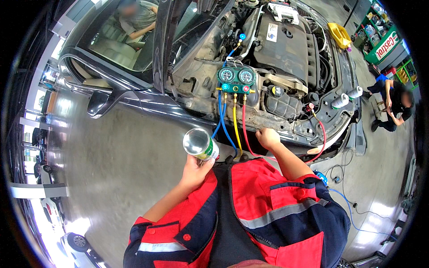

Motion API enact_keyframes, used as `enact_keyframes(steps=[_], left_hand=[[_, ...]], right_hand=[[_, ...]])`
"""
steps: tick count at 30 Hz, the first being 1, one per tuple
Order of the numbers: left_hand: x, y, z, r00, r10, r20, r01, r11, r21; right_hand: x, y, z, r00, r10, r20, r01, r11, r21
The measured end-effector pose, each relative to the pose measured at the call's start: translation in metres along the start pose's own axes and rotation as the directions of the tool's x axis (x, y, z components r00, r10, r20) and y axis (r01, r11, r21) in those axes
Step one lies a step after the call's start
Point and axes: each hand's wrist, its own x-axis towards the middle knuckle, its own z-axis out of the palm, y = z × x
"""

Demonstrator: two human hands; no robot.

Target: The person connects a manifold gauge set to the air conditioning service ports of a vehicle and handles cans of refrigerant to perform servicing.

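Note:
In my left hand [196, 173] is a metal can [199, 145] with a silver end and a green and white label, its round silver end turned up toward me. My right hand [269, 139] is closed, knuckles up, at the edge of the car's fender [286, 134]; what its fingers hold, if anything, is hidden. Just ahead, a manifold gauge set [236, 80] with two dials hangs over the engine bay. Blue hoses [220, 111], a yellow hose [235, 127] and a red hose [244, 125] run down from it. The red hose passes below my right hand and loops up to a red coupler [309, 107].
Two white cans [340, 101] stand at the front of the engine bay. Beyond the engine cover [286, 49] lies a yellow tray [339, 35]. A person [393, 105] sits at the right; another [137, 20] is inside the car. Cables [344, 165] trail across the floor.

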Motion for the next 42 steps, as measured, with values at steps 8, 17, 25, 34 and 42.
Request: enact_keyframes(steps=[8, 17, 25, 34, 42], left_hand=[[-0.0015, 0.0044, 0.0032, 0.999, -0.028, -0.037, 0.027, 0.999, -0.034], [-0.0019, 0.0022, 0.0033, 0.999, -0.049, 0.002, 0.049, 0.994, -0.093], [-0.0038, 0.0017, 0.0026, 0.997, -0.073, -0.011, 0.072, 0.991, -0.109], [-0.0053, 0.003, 0.0039, 0.996, -0.089, -0.01, 0.087, 0.99, -0.107], [-0.0048, 0.0011, 0.0039, 0.999, -0.04, 0.004, 0.041, 0.994, -0.105]], right_hand=[[-0.0026, -0.0029, -0.0022, 1.0, 0.013, 0.019, -0.013, 1.0, -0.028], [-0.0027, -0.0021, -0.0019, 1.0, 0.0, -0.007, 0.0, 1.0, -0.019], [-0.0018, -0.0004, 0.0027, 0.999, -0.006, -0.036, 0.005, 1.0, -0.03], [-0.0024, -0.003, -0.0004, 1.0, 0.004, -0.015, -0.005, 1.0, -0.029], [-0.0041, -0.0035, -0.0004, 1.0, 0.004, -0.023, -0.004, 1.0, -0.031]])
